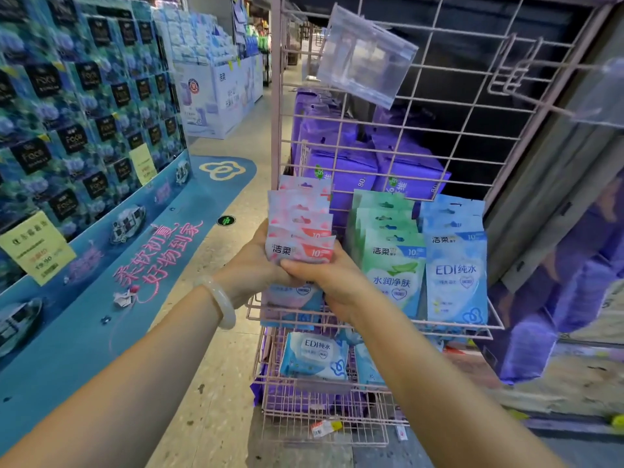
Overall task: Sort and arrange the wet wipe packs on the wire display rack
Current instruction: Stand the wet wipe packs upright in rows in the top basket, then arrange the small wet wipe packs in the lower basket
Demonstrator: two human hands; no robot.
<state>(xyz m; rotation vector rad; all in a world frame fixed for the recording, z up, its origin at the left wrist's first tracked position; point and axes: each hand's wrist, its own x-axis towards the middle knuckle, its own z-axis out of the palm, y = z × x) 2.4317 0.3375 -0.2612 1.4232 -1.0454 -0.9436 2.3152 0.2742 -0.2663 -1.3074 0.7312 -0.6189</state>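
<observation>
Both my hands grip a stack of several pink wet wipe packs (299,228) at the left end of the pink wire rack's middle basket (496,327). My left hand (251,265) holds the stack from the left and below. My right hand (326,278) curls its thumb and fingers round the front pack's lower edge. A row of green packs (388,258) stands in the basket's middle and a row of blue packs (454,261) at its right. Purple packs (341,163) fill the shelf behind. The lower basket (324,430) holds a larger blue pack (315,354).
A clear plastic label holder (366,54) hangs from the rack's upper grid (472,106). A tall tissue display with yellow price tags (35,246) stands at the left on a blue floor decal (169,265). The aisle floor runs between them.
</observation>
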